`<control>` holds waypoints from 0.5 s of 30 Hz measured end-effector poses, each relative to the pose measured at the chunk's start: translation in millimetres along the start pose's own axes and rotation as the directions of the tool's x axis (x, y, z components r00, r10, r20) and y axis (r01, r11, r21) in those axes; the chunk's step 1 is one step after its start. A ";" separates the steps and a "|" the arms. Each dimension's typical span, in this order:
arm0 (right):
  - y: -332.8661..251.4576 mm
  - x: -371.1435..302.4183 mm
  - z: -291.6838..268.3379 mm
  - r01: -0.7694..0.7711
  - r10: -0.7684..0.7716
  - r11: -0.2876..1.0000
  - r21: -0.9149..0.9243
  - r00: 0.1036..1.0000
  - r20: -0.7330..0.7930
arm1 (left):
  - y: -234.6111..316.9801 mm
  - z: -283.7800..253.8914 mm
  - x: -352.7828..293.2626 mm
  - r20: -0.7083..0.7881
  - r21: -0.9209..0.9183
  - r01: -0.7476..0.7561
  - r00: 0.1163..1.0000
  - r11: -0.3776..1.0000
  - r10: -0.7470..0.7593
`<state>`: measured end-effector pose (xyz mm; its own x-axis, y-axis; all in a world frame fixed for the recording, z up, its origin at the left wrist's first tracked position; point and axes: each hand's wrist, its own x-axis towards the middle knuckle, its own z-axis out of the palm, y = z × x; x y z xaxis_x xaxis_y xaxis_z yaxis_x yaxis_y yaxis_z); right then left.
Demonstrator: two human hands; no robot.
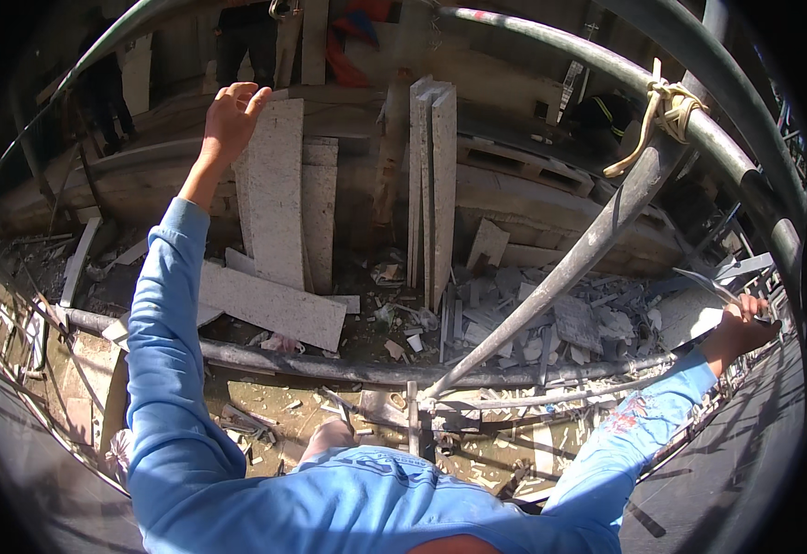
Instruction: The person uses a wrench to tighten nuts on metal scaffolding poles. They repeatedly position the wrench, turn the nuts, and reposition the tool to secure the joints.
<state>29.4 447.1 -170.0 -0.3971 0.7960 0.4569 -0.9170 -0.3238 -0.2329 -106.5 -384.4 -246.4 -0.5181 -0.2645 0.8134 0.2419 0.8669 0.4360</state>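
I look down from a scaffold, both arms in blue sleeves. My left hand [231, 115] is stretched out to the upper left with its fingers apart, at the top corner of a tall pale stone slab [274, 194] that leans upright. I cannot tell whether it touches the slab. My right hand [743, 321] is out at the right edge, closed around the handle of a thin shiny metal tool [702, 280] whose blade points left. It hovers beside the scaffold rail [773, 212].
A diagonal scaffold pipe [570, 268] and a horizontal pipe [311, 365] cross below me. A yellow rope knot [667, 103] ties the upper pipes. More upright slabs [433, 185], a flat slab [270, 307] and stone rubble [570, 323] lie below. A person in dark clothes [246, 37] stands far back.
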 end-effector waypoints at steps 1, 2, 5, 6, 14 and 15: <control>10.6 -23.2 -30.4 -0.038 0.038 0.998 -0.052 0.999 0.008 | -21.0 5.3 28.6 -0.020 -0.069 0.029 0.999 0.997 -0.031; 15.6 -48.9 -59.8 -0.064 0.066 0.992 -0.106 0.998 0.015 | -35.9 11.4 57.6 -0.037 -0.152 0.049 0.998 0.987 -0.056; 48.3 -168.6 -110.3 -0.248 0.221 0.934 -0.258 0.966 -0.132 | -91.1 24.3 150.2 -0.088 -0.017 0.112 0.990 0.994 -0.113; 70.2 -208.4 -133.8 -0.352 0.292 0.888 -0.296 0.928 -0.229 | -113.4 22.6 180.8 -0.124 0.054 0.103 0.988 0.993 -0.095; 98.8 -463.0 -249.9 -0.853 0.360 0.388 -0.349 0.489 -0.795 | -143.6 108.9 313.3 -0.094 0.133 0.117 0.990 0.984 -0.105; 99.2 -473.0 -247.0 -0.846 0.336 0.428 -0.319 0.477 -0.812 | -148.4 112.0 323.7 -0.090 0.107 0.176 0.982 0.979 -0.166</control>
<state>135.5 164.8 -621.3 -0.4666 0.6863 -0.5578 -0.0446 -0.6482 -0.7602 -401.9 -551.3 -90.9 -0.4749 -0.4421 0.7610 0.0580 0.8471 0.5283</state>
